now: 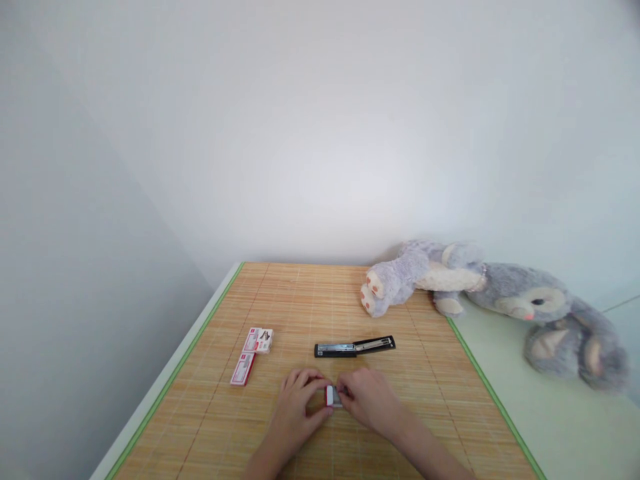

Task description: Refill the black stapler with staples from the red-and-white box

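A small red and white staple box [329,396] lies on the mat, its grey contents partly showing. My left hand [295,403] steadies it, thumb on the near side and index finger on the far side. At the box's right end, the fingers of my right hand [370,397] are pinched together over the grey contents; what they hold is hidden. Just beyond both hands lies a black stapler [335,351], opened out flat with its metal channel showing.
Further left are several red and white staple boxes [243,369], some touching. A grey plush rabbit [520,290] lies across the back right corner, partly off the green-edged bamboo mat [240,440]. A white wall [320,133] rises behind the table.
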`<move>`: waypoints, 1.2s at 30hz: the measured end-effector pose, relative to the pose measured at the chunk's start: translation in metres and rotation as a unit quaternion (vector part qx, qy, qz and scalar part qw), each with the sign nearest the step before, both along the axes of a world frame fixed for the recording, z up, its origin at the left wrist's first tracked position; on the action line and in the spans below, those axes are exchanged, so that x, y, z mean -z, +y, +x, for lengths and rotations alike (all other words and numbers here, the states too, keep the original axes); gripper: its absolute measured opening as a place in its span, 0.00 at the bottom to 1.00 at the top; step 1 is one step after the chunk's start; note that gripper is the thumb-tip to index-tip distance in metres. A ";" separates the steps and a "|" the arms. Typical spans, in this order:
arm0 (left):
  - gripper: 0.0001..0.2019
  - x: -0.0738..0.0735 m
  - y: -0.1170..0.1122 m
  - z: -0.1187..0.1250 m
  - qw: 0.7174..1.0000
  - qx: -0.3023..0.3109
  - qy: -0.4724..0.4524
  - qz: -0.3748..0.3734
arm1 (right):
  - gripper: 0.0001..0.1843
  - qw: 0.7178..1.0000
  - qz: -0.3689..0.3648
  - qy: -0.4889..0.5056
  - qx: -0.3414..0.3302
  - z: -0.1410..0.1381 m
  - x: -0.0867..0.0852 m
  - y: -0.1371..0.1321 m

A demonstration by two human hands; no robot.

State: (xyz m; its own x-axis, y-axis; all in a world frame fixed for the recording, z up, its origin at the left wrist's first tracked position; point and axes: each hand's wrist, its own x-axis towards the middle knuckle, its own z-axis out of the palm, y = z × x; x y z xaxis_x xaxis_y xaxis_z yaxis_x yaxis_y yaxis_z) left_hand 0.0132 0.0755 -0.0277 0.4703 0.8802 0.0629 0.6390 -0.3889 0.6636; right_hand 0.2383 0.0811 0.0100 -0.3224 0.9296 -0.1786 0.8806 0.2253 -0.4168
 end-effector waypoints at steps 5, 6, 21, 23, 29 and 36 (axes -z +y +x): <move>0.20 -0.002 0.000 0.000 1.000 -0.006 -0.011 -0.009 | 0.10 0.997 -0.009 0.069 0.037 0.033 0.002 -0.010; 0.20 -0.001 0.000 0.000 1.000 -0.007 -0.012 -0.009 | 0.11 0.995 -0.015 0.089 0.046 0.039 0.006 -0.013; 0.20 0.000 0.002 0.006 1.000 0.011 0.007 -0.019 | 0.14 0.990 0.006 0.127 0.068 0.047 0.008 -0.029; 0.20 0.000 0.003 0.007 1.000 0.013 0.008 -0.017 | 0.10 0.993 0.010 0.110 0.045 0.035 0.003 -0.024; 0.19 -0.003 0.002 0.007 1.000 0.010 0.007 -0.015 | 0.09 0.999 0.000 0.041 -0.001 0.010 -0.001 -0.009; 0.22 0.002 0.004 0.004 1.000 0.013 0.007 -0.026 | 0.10 0.998 0.003 0.045 0.038 0.040 0.003 -0.015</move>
